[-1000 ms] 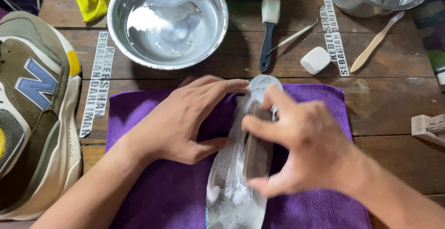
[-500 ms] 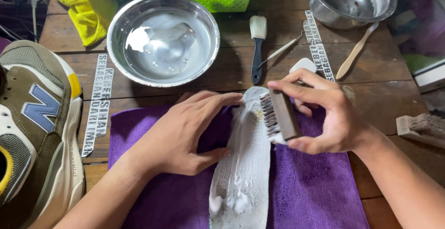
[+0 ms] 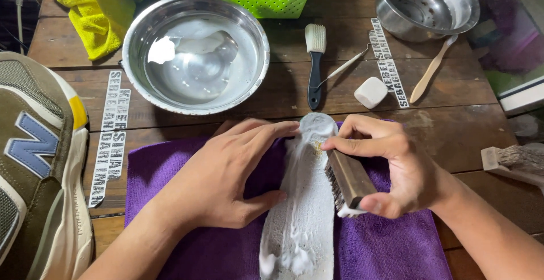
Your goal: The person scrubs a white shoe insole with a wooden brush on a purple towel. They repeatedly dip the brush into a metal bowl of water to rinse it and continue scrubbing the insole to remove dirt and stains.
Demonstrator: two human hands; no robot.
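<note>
Wooden table [image 3: 453,116], purple cloth [image 3: 170,201] lying on it. Soapy white insole [image 3: 303,201] is lying lengthwise on the cloth. Left hand [image 3: 226,178] is pressing flat, fingers spread, against its edge; right hand [image 3: 391,167] is gripping a wooden brush [image 3: 347,179], bristles touching the insole.

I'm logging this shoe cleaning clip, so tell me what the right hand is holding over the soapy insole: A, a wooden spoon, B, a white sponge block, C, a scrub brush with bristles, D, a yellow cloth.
C: the right hand grips a scrub brush with its bristles turned toward the foamy insole, which the left hand presses onto the purple towel.
</note>
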